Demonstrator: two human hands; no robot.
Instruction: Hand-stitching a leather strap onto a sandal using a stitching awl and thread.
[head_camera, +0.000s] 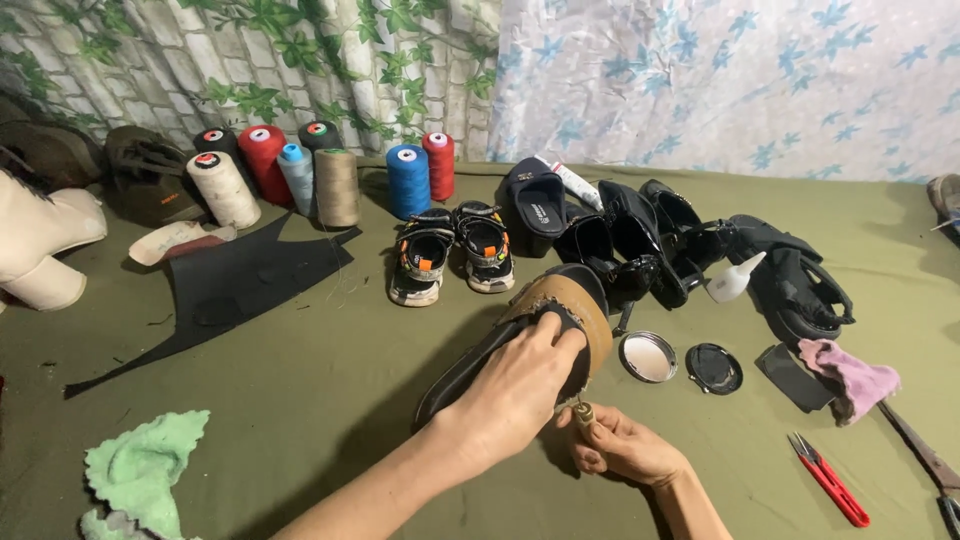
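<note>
My left hand grips a black sandal with a worn tan insole, holding it tilted on its side above the green cloth-covered surface. Just below the sandal's edge, my right hand pinches a small tool with a brass-coloured end, its tip touching the sole near my left fingers. The tool's working point is hidden behind the sandal and my fingers.
Several thread spools stand at the back. A small pair of sandals, black shoes, an open round tin with its lid, a glue bottle, pink cloth, red snips, black sheet and green cloth lie around.
</note>
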